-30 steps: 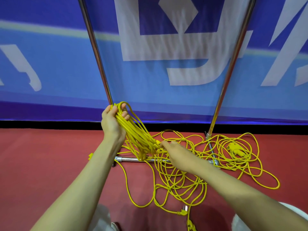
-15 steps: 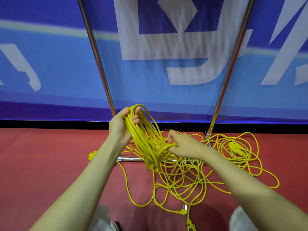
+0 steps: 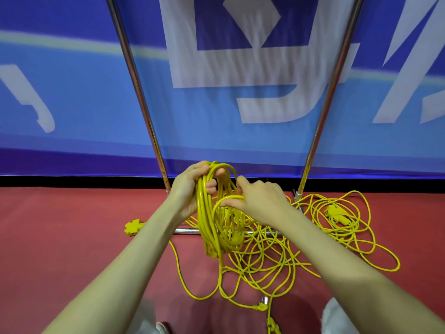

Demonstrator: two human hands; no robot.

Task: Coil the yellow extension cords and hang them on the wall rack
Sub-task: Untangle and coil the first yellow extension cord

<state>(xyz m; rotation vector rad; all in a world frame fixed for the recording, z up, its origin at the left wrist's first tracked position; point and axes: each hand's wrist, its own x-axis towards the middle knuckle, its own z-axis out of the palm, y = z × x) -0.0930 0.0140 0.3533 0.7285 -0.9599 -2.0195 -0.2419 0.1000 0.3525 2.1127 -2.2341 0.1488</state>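
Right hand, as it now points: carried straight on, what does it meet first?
The coil gripped by the left hand. The right hand, pinching a strand, points left at it and looks nearly on the loops, though depth is unclear.

What I could not see
Both rack poles [image 3: 139, 92] ran off the top edge; the coil [image 3: 209, 227] hid the palm of the left hand [image 3: 187, 189] and part of the floor bar [image 3: 186, 230], and a plug [image 3: 272, 326] was cut by the bottom edge.
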